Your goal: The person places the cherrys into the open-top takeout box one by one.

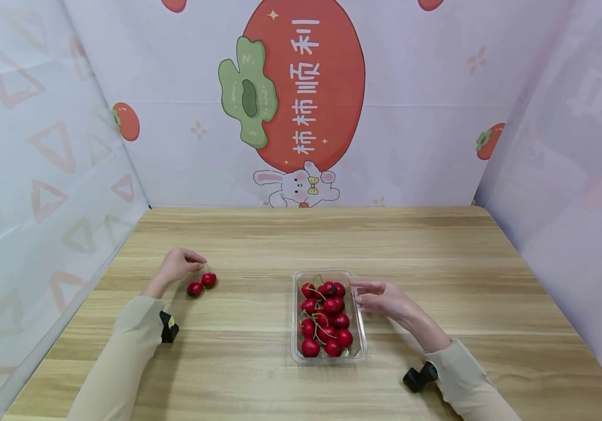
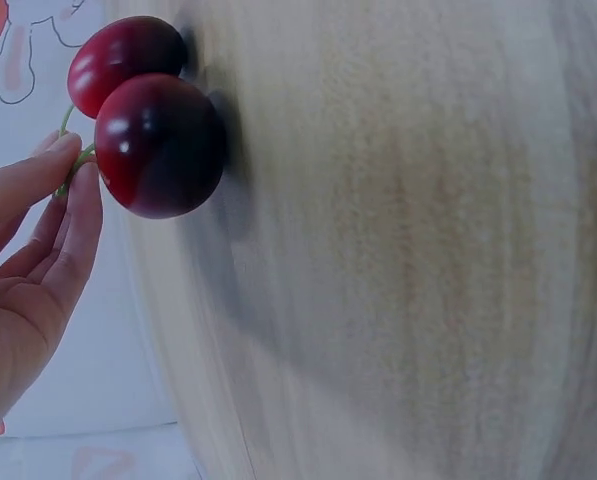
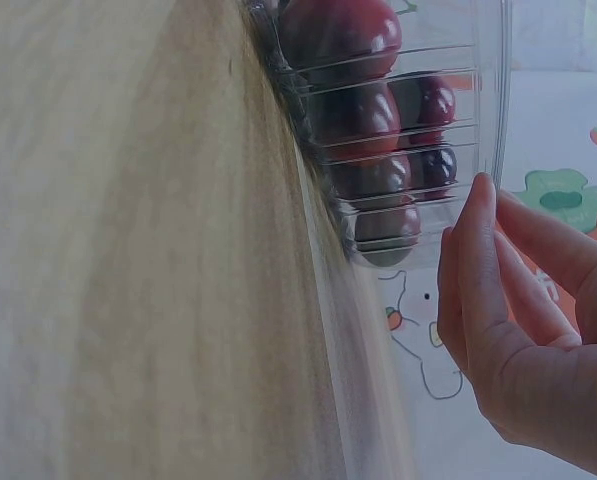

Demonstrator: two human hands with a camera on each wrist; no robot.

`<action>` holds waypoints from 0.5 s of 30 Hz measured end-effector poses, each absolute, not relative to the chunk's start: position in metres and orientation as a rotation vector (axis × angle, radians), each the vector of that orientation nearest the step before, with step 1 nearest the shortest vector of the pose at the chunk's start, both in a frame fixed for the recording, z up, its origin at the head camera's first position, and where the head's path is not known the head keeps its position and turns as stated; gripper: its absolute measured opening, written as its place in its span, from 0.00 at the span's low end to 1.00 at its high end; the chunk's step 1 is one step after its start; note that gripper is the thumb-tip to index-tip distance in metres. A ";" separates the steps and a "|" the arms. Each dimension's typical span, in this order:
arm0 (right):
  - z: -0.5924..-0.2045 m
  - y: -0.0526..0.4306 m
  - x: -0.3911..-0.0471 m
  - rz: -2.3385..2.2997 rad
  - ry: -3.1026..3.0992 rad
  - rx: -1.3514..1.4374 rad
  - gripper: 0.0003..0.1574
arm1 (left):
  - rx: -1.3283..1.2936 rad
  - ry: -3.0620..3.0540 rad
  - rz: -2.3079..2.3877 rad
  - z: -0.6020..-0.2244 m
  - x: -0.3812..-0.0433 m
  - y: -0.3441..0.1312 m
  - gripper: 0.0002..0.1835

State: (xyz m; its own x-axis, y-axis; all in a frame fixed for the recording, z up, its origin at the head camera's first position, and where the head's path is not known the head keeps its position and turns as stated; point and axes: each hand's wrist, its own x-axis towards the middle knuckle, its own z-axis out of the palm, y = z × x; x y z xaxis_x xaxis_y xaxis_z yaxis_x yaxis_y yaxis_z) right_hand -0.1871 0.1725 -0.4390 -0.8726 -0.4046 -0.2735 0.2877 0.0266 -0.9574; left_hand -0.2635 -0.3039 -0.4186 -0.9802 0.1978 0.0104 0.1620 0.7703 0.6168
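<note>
At the left of the table my left hand (image 1: 177, 266) pinches the thin green stems of two dark red cherries. In the left wrist view thumb and fingertips meet on the stems, with the nearer cherry (image 2: 161, 146) partly covering the farther cherry (image 2: 120, 62). Both cherries hang close to the tabletop; whether they touch it I cannot tell. A clear plastic box (image 1: 295, 327) holding several cherries (image 1: 332, 306) with stems stands near the middle. Against its right rim rest the fingertips of my right hand (image 1: 389, 302), fingers fairly straight; the right wrist view shows this too.
The wood-grain table (image 1: 248, 380) runs back to a printed cloth (image 1: 411, 117) with a large persimmon drawing. Pale cloth walls rise at left and right. Black wrist devices (image 1: 421, 377) sit at the cuffs of both sleeves.
</note>
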 end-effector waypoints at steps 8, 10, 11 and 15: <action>-0.439 0.172 -0.187 -1.894 1.842 -0.111 0.34 | 0.230 2.811 1.135 -0.416 -0.259 -0.305 0.08; -0.439 0.171 -0.187 -1.883 1.856 -0.104 0.34 | 0.219 2.789 1.166 -0.415 -0.258 -0.304 0.08; -0.439 0.171 -0.187 -1.880 1.861 -0.097 0.34 | 0.216 2.778 1.178 -0.415 -0.257 -0.304 0.09; -0.437 0.171 -0.187 -1.868 1.876 -0.098 0.34 | 0.196 2.736 1.240 -0.413 -0.253 -0.301 0.09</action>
